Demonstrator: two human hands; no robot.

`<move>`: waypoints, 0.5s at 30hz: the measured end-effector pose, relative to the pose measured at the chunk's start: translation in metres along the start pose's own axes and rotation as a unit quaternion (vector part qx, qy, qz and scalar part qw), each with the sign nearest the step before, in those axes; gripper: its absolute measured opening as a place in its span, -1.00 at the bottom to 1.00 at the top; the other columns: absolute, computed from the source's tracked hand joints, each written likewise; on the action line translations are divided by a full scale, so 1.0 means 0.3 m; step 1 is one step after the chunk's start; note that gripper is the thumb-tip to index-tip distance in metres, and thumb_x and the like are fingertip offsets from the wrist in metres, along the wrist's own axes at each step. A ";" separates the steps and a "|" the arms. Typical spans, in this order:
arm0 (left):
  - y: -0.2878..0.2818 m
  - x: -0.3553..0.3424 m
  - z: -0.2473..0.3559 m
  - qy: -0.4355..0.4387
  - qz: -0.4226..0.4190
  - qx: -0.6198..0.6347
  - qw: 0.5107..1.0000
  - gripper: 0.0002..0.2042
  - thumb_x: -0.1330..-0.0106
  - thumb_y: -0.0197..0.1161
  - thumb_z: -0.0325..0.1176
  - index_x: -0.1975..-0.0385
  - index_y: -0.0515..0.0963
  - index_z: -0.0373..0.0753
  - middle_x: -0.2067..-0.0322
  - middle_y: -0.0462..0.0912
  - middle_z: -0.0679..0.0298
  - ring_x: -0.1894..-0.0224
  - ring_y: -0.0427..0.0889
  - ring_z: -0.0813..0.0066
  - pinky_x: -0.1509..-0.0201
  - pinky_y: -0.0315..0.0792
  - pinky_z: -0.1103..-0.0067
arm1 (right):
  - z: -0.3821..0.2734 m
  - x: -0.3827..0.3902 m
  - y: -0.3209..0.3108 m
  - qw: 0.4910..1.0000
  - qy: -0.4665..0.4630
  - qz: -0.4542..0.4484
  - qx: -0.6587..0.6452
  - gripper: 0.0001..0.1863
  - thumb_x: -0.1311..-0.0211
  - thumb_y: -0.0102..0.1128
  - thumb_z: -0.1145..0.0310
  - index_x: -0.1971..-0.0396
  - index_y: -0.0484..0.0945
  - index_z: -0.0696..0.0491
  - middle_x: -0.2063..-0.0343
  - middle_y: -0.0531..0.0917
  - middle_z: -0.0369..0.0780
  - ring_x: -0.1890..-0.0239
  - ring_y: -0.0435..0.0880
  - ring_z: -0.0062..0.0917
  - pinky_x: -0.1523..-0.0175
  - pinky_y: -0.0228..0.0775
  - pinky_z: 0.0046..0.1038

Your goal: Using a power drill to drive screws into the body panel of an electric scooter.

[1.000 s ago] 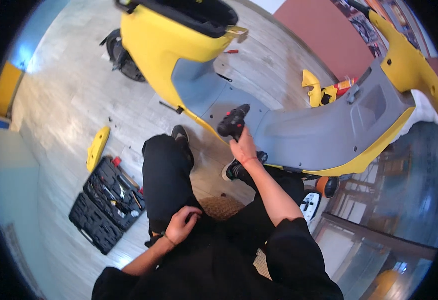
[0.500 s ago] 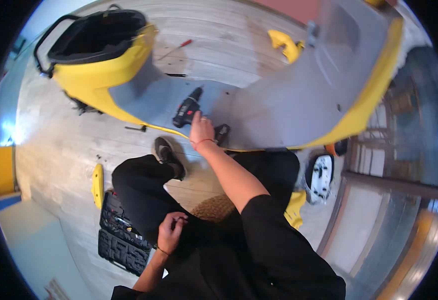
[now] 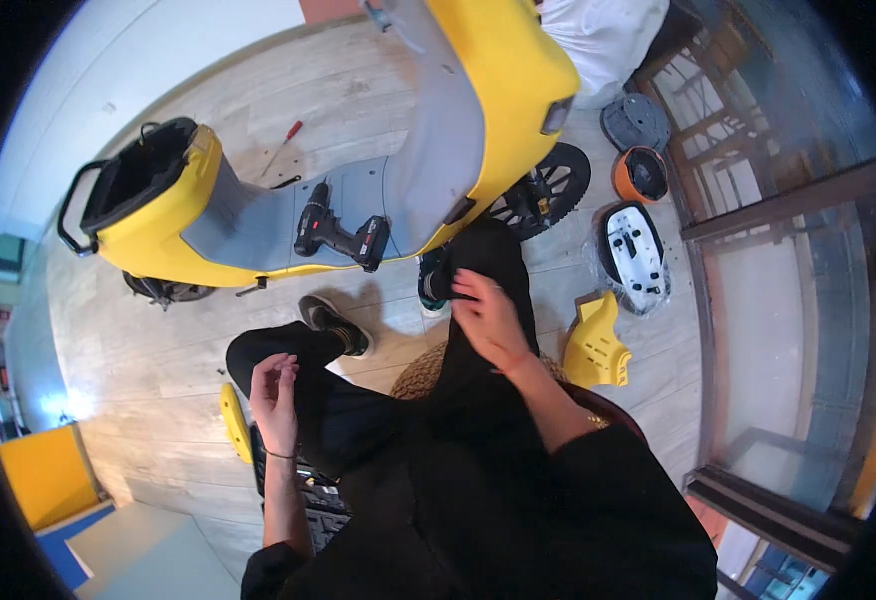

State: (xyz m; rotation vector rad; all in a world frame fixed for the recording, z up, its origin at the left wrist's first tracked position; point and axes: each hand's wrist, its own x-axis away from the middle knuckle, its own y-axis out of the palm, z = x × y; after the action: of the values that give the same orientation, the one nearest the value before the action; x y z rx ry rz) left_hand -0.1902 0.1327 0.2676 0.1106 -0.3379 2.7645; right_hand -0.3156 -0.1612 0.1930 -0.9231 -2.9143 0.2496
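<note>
A black cordless drill (image 3: 336, 236) lies on the grey footboard (image 3: 360, 184) of a yellow and grey scooter (image 3: 148, 240). My right hand (image 3: 490, 320) hovers above my right knee, to the right of the drill and apart from it. Its fingers are loosely spread and hold nothing. My left hand (image 3: 274, 402) is raised by my left thigh with the fingers bent together. Whether something small sits between those fingertips cannot be made out.
A red-handled screwdriver (image 3: 284, 142) lies beyond the scooter. On the right are a yellow panel (image 3: 596, 342), a white and black part (image 3: 636, 256), an orange round container (image 3: 640, 174) and a dark spool (image 3: 636, 124). Beside my left arm, a toolbox (image 3: 320, 505) is partly hidden near a yellow strip (image 3: 236, 422).
My right hand has let go of the drill and drawn back toward my right knee. My left hand has moved left and up. The view has swung to the right.
</note>
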 end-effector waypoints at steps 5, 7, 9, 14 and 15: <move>0.114 0.081 0.375 0.256 0.002 -0.018 0.967 -0.88 -0.30 0.00 -0.64 0.23 0.44 -0.37 0.36 0.55 0.15 0.31 0.53 0.46 0.16 0.43 0.58 | -0.018 0.125 -0.385 0.953 -0.015 0.116 0.280 -0.65 -0.13 0.17 0.44 0.05 0.51 0.13 0.17 0.64 -0.11 0.11 0.62 -0.31 -0.01 0.44 -0.38; 0.157 0.132 0.554 0.408 0.038 0.010 0.912 -0.94 -0.30 0.06 -0.48 0.31 0.42 -0.31 0.36 0.52 0.11 0.41 0.49 0.35 0.34 0.40 0.52 | 0.051 0.141 -0.470 0.956 0.045 0.107 0.270 -0.65 -0.14 0.15 0.41 0.04 0.50 0.14 0.18 0.65 -0.10 0.10 0.62 -0.29 -0.01 0.44 -0.36; 0.152 0.189 0.737 0.559 -0.073 0.105 0.820 -0.79 -0.34 0.03 -0.23 0.19 0.45 -0.21 0.29 0.47 0.17 0.18 0.41 0.33 0.13 0.29 0.39 | 0.141 0.165 -0.533 0.960 0.101 0.089 0.245 -0.62 -0.14 0.14 0.34 0.03 0.48 0.16 0.19 0.65 -0.08 0.10 0.61 -0.26 -0.01 0.43 -0.33; 0.176 0.258 0.985 0.667 -0.057 0.246 0.701 -0.78 -0.15 0.28 -0.05 0.35 0.56 -0.01 0.35 0.46 0.49 0.22 0.36 0.54 0.12 0.16 0.52 | 0.379 0.277 -0.574 0.895 0.184 -0.118 0.388 -0.46 -0.11 0.10 0.14 -0.02 0.46 0.21 0.17 0.63 0.01 0.09 0.60 -0.15 -0.07 0.41 -0.29; 0.187 0.265 1.003 0.672 -0.056 0.259 0.691 -0.78 -0.15 0.28 -0.05 0.36 0.56 -0.02 0.36 0.46 0.48 0.23 0.36 0.54 0.12 0.15 0.51 | 0.421 0.306 -0.568 0.897 0.192 -0.116 0.382 -0.45 -0.11 0.11 0.15 -0.03 0.45 0.21 0.17 0.63 0.04 0.09 0.61 -0.14 -0.07 0.41 -0.30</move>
State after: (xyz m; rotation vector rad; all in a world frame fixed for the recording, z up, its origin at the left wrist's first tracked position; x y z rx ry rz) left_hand -0.2741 0.0339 0.5562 -1.5742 0.7948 1.9703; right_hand -0.5019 -0.2622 0.1009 -0.4189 -2.2072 0.9732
